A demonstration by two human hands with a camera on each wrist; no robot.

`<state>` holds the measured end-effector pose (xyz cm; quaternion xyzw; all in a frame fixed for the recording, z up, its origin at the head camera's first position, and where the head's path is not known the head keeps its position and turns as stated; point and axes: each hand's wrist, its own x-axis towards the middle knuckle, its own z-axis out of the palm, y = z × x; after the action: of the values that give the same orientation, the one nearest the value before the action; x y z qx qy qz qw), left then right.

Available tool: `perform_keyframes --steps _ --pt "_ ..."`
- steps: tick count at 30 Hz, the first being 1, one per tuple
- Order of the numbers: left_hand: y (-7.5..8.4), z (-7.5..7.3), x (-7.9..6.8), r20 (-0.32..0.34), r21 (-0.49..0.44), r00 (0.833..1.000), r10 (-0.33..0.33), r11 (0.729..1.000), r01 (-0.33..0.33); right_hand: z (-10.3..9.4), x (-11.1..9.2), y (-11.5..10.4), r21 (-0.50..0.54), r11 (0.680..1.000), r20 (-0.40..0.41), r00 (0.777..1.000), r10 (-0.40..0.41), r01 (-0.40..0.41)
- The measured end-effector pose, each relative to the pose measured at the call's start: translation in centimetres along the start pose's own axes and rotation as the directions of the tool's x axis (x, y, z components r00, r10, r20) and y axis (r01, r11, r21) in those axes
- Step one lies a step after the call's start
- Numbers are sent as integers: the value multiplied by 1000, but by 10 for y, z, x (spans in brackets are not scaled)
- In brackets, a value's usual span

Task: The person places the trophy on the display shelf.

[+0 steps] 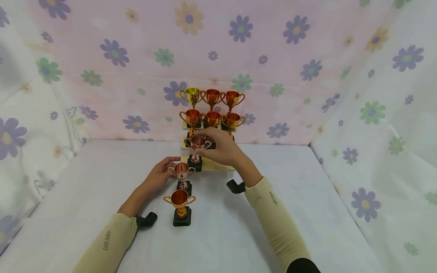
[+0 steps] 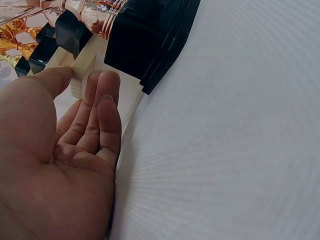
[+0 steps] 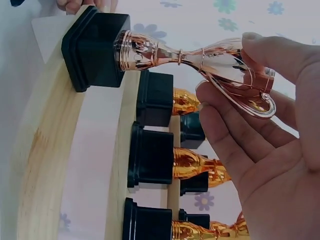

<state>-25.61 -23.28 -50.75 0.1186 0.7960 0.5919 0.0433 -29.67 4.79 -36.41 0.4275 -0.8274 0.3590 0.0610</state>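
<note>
Thumb and fingers of my right hand (image 1: pixel 222 147) pinch the cup of a rose-gold trophy (image 1: pixel 197 143). Its black base sits at the left end of the lowest step of a pale wooden tiered stand (image 1: pixel 219 165), shown close up in the right wrist view. My left hand (image 1: pixel 159 176) is beside that step's left end. In the left wrist view, the thumb of this hand (image 2: pixel 55 150) touches the wood's corner, and its other fingers extend loosely alongside. Just in front stand a second rose-gold trophy (image 1: pixel 182 171) and a gold trophy (image 1: pixel 180 198), both upright on the table.
Gold trophies with black bases fill the two upper steps, three on each, among them a gold trophy (image 1: pixel 233 120) at the middle step's right and a yellower trophy (image 1: pixel 192 94) at top left. White cloth covers the table (image 1: pixel 283 212). A flowered curtain (image 1: pixel 218 45) hangs behind.
</note>
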Motion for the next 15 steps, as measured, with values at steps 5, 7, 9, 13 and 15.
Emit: perform_keyframes --steps 5,7,9,13,15 --pt "0 2 -1 -3 5 1000 15 1000 -15 4 5 -1 -55 998 10 1000 13 -13" --pt "0 3 -1 1 13 1000 12 1000 -12 5 6 -2 -70 997 15 1000 19 -18" --pt "1 3 -1 2 22 1000 11 1000 -11 6 7 -2 -75 997 12 1000 24 -23" --pt "2 2 -2 -6 40 1000 11 999 -11 9 10 -3 -79 996 -9 1000 28 -28" --pt "2 1 -2 -8 42 1000 8 999 -8 10 11 -3 -80 996 -16 999 28 -30"
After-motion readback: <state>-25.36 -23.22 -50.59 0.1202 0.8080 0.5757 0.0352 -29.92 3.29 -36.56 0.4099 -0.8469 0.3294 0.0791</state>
